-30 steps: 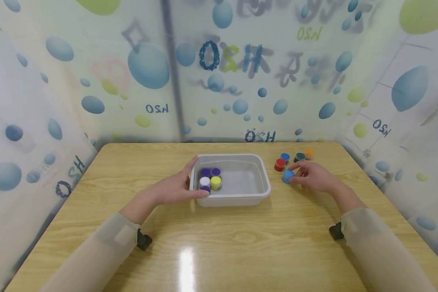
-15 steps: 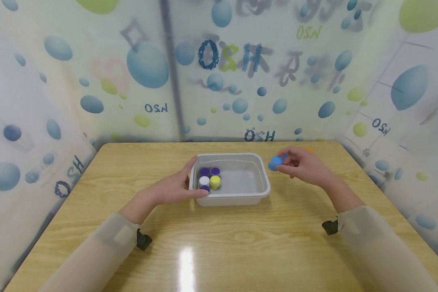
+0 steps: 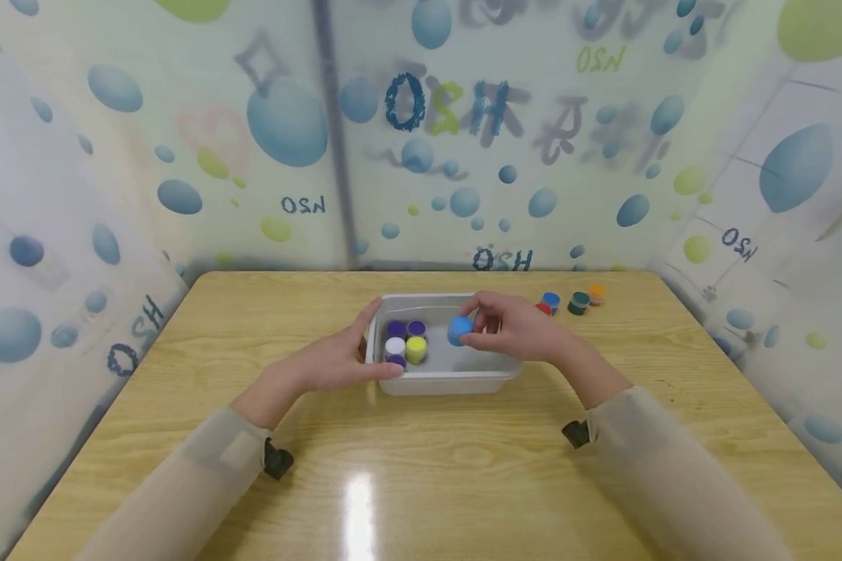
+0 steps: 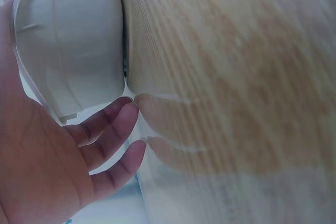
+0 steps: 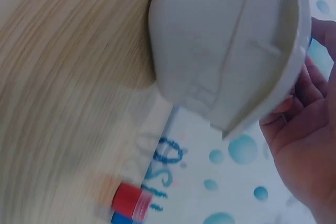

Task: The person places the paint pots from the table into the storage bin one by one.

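Sky-blue pot (image 3: 460,331) in the air over the tub, or near enough, and the right hand (image 3: 515,329) has it pinched between thumb and fingers! It's above the right half of the pale plastic tub (image 3: 442,385); whether its base touches the floor, I cannot tell (the right wrist camera catches mostly the tub's outer wall). Across at the other end, the left hand (image 3: 335,361) steadies things, thumb along the front rim, forefinger at the back corner, the two well apart. Setting this pot down looks like the step in hand. Next move, I'd judge, calls for lowering it gently and parting the fingers, clear of the cluster at the left end: white pot (image 3: 395,347), yellow pot (image 3: 416,350), three purple pots (image 3: 396,329). Outside, on the wooden table (image 3: 421,467): red pot (image 3: 544,309), half hidden, darker blue pot (image 3: 550,302), dark green pot (image 3: 578,303), orange pot (image 3: 596,294).
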`<state>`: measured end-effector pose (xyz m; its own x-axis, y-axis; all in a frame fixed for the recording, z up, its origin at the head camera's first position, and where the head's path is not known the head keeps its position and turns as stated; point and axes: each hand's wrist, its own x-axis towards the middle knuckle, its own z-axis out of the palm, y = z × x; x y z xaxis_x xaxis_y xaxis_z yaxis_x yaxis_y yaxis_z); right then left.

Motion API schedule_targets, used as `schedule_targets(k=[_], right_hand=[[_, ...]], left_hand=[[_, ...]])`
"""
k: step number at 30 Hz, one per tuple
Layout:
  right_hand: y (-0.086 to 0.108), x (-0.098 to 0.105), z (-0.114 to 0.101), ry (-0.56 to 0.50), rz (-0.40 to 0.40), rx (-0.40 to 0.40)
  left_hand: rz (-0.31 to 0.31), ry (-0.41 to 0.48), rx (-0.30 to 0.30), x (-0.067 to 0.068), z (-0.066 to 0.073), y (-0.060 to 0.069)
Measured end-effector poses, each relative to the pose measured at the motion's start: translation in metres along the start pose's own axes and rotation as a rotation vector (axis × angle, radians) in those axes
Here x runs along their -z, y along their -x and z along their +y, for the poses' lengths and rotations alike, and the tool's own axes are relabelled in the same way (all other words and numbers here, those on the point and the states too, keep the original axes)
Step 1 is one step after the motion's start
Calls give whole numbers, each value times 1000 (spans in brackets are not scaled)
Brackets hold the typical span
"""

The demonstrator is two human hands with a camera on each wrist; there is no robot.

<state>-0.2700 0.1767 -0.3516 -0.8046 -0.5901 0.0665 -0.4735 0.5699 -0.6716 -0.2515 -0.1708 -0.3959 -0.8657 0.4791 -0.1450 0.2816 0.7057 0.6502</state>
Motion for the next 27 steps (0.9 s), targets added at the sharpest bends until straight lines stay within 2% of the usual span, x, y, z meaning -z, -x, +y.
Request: schedule_targets(k=[5,10,18,27], right_hand=[[-20,-21,-4,10,-99,46],[-34,-39,-3,38,-181,7],[-43,-54,-1,29,-224,29],[-45,-57,0,17,-268,3]], left_hand=[[1,12,-5,0,1,1],[-8,16,3,0,1,1],[-16,18,12,-1,-1,-1],[-10,8,18,-2,-1,-2]])
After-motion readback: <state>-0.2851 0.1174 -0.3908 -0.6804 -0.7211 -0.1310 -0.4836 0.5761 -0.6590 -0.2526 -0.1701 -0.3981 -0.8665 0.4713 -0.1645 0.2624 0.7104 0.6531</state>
